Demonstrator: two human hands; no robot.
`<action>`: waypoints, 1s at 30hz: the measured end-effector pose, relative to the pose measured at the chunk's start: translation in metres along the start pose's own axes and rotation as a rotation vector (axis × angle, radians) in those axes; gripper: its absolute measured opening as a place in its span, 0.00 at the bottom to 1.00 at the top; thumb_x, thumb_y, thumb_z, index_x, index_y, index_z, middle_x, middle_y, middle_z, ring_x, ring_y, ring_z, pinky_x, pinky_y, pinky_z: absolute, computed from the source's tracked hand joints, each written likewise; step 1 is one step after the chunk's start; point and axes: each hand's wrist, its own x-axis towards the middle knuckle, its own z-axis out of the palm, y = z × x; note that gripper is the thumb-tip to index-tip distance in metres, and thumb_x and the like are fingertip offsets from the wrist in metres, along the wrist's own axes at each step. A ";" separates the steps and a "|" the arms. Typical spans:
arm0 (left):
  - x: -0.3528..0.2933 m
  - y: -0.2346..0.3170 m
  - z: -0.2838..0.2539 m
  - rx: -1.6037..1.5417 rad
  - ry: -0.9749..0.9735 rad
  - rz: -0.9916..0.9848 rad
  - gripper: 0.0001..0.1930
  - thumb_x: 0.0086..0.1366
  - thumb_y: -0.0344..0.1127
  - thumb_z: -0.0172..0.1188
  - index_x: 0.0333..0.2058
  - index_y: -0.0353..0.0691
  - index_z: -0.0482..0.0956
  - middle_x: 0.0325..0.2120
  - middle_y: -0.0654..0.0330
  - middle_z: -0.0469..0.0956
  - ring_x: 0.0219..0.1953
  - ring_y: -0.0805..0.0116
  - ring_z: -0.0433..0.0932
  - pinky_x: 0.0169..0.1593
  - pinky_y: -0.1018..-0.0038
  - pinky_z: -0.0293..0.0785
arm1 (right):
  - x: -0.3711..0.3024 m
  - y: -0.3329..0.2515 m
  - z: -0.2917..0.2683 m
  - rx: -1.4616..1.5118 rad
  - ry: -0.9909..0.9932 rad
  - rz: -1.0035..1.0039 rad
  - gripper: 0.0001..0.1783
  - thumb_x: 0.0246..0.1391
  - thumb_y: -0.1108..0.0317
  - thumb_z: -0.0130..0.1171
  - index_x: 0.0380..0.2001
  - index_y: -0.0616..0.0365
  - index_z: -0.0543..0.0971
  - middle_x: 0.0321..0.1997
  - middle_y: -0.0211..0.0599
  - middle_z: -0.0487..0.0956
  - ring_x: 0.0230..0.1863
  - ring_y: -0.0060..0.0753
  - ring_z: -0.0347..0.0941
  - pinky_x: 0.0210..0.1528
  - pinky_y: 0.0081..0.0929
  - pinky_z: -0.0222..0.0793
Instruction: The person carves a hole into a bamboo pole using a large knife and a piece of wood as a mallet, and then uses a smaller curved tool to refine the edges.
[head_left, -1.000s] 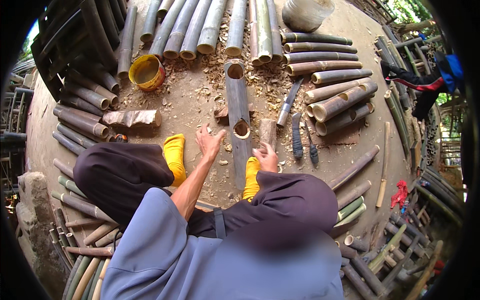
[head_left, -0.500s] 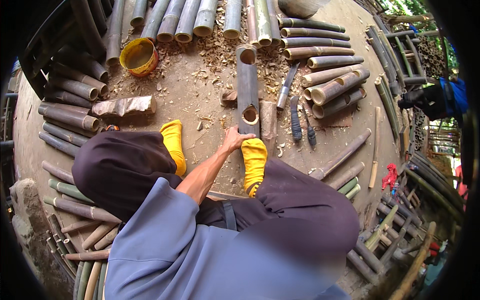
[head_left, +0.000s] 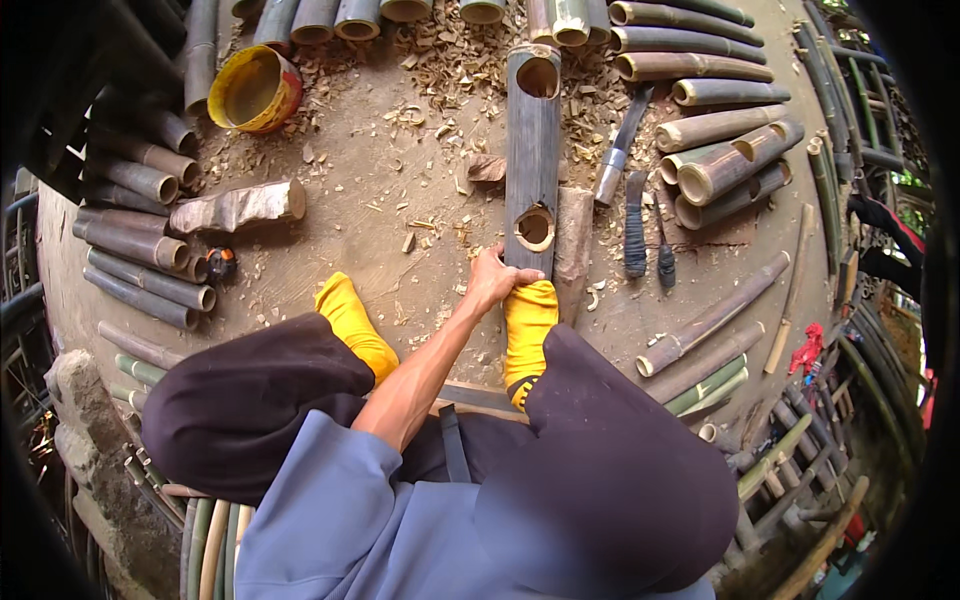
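My left hand (head_left: 494, 279) grips the near end of a dark bamboo tube (head_left: 531, 150), its thumb across the top and the other fingers at the left side. The tube lies lengthwise away from me. Two openings are cut in its upper face, one at the far end and one close to my hand. My right foot in a yellow sock (head_left: 531, 325) rests at the tube's near end, against my thumb. A wood block (head_left: 573, 238) lies along the tube's right side, and a smaller wood piece (head_left: 486, 168) at its left. My right hand is out of sight.
Right of the tube lie a large knife (head_left: 622, 145) and two dark-handled tools, one with a wrapped handle (head_left: 635, 225). Cut bamboo tubes (head_left: 735, 165) lie beyond them. A yellow bucket (head_left: 255, 90) stands far left, near a split log (head_left: 240, 211). Wood chips (head_left: 440, 75) litter the ground.
The view has shifted, so the ground and tools appear lower and larger. My left hand keeps its hold on the bamboo tube, and the sock stays beside it.
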 end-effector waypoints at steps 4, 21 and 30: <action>0.002 0.009 -0.012 -0.229 -0.221 -0.109 0.34 0.37 0.33 0.76 0.46 0.26 0.74 0.41 0.50 0.78 0.43 0.64 0.77 0.51 0.72 0.70 | -0.048 0.047 -0.019 -0.112 -0.129 0.136 0.18 0.50 0.68 0.57 0.44 0.61 0.74 0.29 0.43 0.77 0.31 0.41 0.75 0.35 0.32 0.70; 0.004 0.001 -0.010 -0.159 -0.243 -0.026 0.26 0.45 0.34 0.73 0.42 0.27 0.76 0.34 0.55 0.80 0.35 0.69 0.78 0.44 0.73 0.74 | 0.066 0.003 -0.182 -0.261 0.882 -0.404 0.20 0.44 0.74 0.57 0.44 0.59 0.72 0.40 0.48 0.71 0.42 0.49 0.70 0.43 0.39 0.67; 0.003 -0.002 -0.008 0.070 -0.203 0.093 0.29 0.46 0.44 0.72 0.42 0.29 0.77 0.36 0.54 0.80 0.36 0.68 0.78 0.43 0.73 0.73 | 0.154 -0.131 -0.222 -0.080 0.667 -0.656 0.15 0.48 0.71 0.55 0.42 0.62 0.72 0.31 0.46 0.74 0.28 0.40 0.74 0.27 0.36 0.71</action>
